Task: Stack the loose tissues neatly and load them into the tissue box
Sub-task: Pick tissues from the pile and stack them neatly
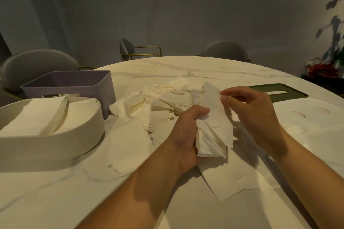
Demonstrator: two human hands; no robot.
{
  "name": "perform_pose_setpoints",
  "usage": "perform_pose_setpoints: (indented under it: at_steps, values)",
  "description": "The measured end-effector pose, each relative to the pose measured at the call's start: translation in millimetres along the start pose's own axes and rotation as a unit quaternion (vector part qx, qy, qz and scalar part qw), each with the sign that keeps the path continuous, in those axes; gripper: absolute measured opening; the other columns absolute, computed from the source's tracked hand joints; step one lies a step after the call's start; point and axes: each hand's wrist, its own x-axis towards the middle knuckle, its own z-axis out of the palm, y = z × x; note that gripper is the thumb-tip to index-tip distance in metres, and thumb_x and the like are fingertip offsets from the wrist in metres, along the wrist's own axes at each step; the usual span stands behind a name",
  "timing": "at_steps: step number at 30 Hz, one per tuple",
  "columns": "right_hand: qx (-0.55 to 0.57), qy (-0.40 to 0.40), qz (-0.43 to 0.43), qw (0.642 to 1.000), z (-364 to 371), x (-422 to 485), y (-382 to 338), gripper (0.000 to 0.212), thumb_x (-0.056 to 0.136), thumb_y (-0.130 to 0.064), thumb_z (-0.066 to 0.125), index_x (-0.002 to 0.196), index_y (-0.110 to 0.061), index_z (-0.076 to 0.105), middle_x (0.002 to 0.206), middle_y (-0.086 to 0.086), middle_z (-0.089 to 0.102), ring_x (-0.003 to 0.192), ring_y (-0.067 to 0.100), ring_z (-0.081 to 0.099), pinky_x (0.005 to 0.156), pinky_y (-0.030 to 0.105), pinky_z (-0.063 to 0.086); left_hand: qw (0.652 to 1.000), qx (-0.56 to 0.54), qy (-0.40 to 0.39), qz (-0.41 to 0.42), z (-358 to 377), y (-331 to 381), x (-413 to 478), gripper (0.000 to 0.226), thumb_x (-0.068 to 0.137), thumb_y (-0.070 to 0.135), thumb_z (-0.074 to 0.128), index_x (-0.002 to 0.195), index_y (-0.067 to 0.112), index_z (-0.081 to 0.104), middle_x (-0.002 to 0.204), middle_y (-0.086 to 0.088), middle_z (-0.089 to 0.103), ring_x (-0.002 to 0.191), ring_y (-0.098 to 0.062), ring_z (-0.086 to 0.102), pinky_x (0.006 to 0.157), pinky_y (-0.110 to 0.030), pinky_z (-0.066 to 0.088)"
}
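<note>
Centrally, the left hand (186, 135) clutches a crumpled tissue bundle (214, 126) above the table (55, 201); the right hand (249, 111) pinches its upper edge. Loose tissues (162, 98) lie behind, beside the cream tissue box (55, 141).

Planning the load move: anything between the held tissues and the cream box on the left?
Nothing upright. The bunch of tissues in the left hand has only flat loose tissues between it and the cream box, whose top is open. The purple box sits behind it.

Left hand (183, 135) clenches in a grip, thumb pointing forward; right hand (249, 109) pinches with its fingers (235, 89).
</note>
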Motion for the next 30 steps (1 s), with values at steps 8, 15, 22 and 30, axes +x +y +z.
perform_pose_setpoints:
  at_steps: [8, 15, 22, 30]
  values:
    - [0.038, -0.031, 0.038, 0.998, -0.5, 0.0, -2.7, 0.015, 0.092, -0.019, 0.059, 0.084, -0.031, 0.063, 0.093, -0.013, 0.063, 0.091, 0.012, 0.058, 0.075, 0.020, 0.047, 1.000, 0.022, -0.002, 0.009, 0.5, -0.6, -0.7, 0.019, 0.090, 0.022, 0.045, 0.101, 0.015, 0.059, 0.087, -0.011, 0.065, 0.081, -0.029, 0.059, 0.079, -0.038, 0.048]
    - [0.022, -0.030, 0.040, 0.999, -2.8, 0.9, -4.2, 0.017, 0.093, -0.019, 0.056, 0.079, -0.025, 0.062, 0.100, -0.013, 0.059, 0.095, 0.013, 0.056, 0.075, 0.017, 0.044, 1.000, 0.020, -0.020, 0.009, -0.2, 0.2, -1.3, 0.022, 0.090, 0.020, 0.045, 0.104, 0.012, 0.059, 0.087, -0.011, 0.067, 0.081, -0.029, 0.060, 0.078, -0.038, 0.048]
    - [0.041, 0.052, 0.076, 0.995, -6.1, 5.9, -4.5, 0.019, 0.100, -0.019, 0.042, 0.087, -0.022, 0.055, 0.093, -0.004, 0.056, 0.087, 0.015, 0.053, 0.071, 0.019, 0.045, 0.999, -0.024, -0.034, -0.015, -2.4, 1.6, 0.6, 0.061, 0.067, 0.029, 0.062, 0.122, 0.004, 0.058, 0.092, -0.018, 0.062, 0.076, -0.030, 0.057, 0.071, -0.038, 0.044]
    - [0.129, 0.139, 0.243, 0.951, -17.1, 16.3, 0.5, 0.013, 0.095, -0.013, 0.047, 0.103, -0.020, 0.053, 0.103, 0.001, 0.057, 0.098, 0.021, 0.057, 0.071, 0.027, 0.049, 0.996, -0.086, 0.030, 0.000, -2.9, 5.6, -0.7, 0.049, 0.087, 0.050, 0.048, 0.114, 0.012, 0.064, 0.097, -0.015, 0.066, 0.083, -0.027, 0.061, 0.082, -0.040, 0.047]
